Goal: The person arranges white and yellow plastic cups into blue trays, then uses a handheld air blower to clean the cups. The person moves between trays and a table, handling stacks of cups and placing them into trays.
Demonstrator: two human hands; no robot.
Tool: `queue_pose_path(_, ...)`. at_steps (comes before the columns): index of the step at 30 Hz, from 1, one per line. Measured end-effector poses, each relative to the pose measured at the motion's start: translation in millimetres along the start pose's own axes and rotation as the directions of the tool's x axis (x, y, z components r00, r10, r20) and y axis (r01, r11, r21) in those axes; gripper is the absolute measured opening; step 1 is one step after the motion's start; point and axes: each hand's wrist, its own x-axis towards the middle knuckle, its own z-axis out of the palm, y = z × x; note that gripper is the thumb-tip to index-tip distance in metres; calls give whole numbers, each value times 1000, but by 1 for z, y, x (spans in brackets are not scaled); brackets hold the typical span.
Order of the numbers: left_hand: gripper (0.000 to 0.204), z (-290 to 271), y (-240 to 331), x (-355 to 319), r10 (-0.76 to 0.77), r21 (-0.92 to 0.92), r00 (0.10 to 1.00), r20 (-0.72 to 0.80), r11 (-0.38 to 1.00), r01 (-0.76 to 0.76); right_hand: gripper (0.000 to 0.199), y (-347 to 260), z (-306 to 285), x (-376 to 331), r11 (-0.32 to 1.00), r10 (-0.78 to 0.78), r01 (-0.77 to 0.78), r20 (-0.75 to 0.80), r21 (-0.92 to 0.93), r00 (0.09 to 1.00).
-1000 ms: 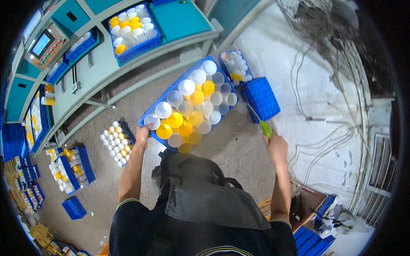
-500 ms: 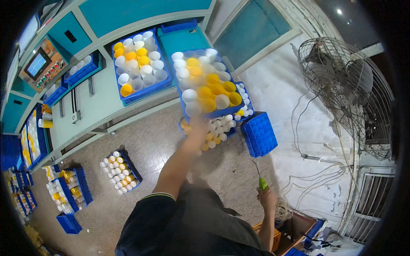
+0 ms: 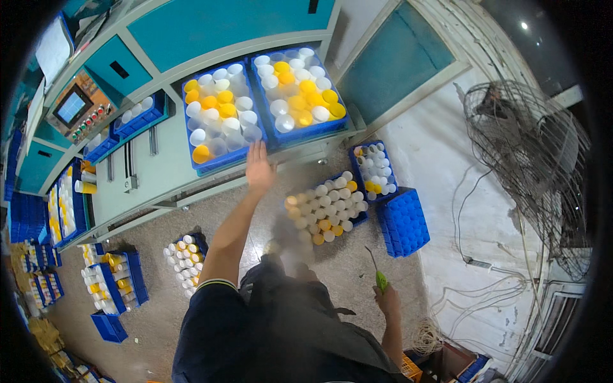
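My left hand (image 3: 260, 169) is stretched forward with its fingers extended and nothing in it. Its fingertips reach the front right corner of a blue crate (image 3: 225, 157) full of white and yellow cups; whether they touch it I cannot tell. Beside that crate, on the same machine bed, sits a second blue crate (image 3: 313, 133) packed with similar cups (image 3: 297, 102). Low at the right, my right hand (image 3: 387, 299) is closed round the green handle of a thin, bent metal hook tool (image 3: 381, 279), its tip pointing away from me.
On the floor ahead stand a crate of cups (image 3: 329, 207), a smaller crate of cups (image 3: 375, 171) and a stack of blue crates (image 3: 403, 223). More filled crates (image 3: 115, 284) are at the left. A wire-caged fan (image 3: 527, 166) and loose cables (image 3: 472, 287) line the right wall.
The right-hand crate, earlier tilted and hanging over the front edge at my left hand, now rests on the machine bed. My left hand has moved left, off it. The right hand keeps its tool.
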Motion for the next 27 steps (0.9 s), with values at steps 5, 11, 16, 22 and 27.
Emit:
queue_pose_path(5,86,-38,-42,38,161,276,987,-8,949,-152,38,-44,17,15,994,-114,114,-16,3,993)
queue_pose_path(11,87,-76,-76,44,278,-148,960,30,951,-271,38,-137,53,-9,930,90,-98,42,354,995)
queue_pose_path(16,77,-195,-264,96,-82,-206,838,-540,978,-36,28,-225,90,-45,932,200,-223,110,286,974)
queue_pose_path(22,89,-374,-511,160,-456,-319,268,-849,846,428,28,-265,127,-65,893,130,-202,201,402,971)
queue_pose_path(27,79,-388,-586,174,-402,-260,468,-787,904,339,31,-265,153,-67,360,35,-184,184,915,982)
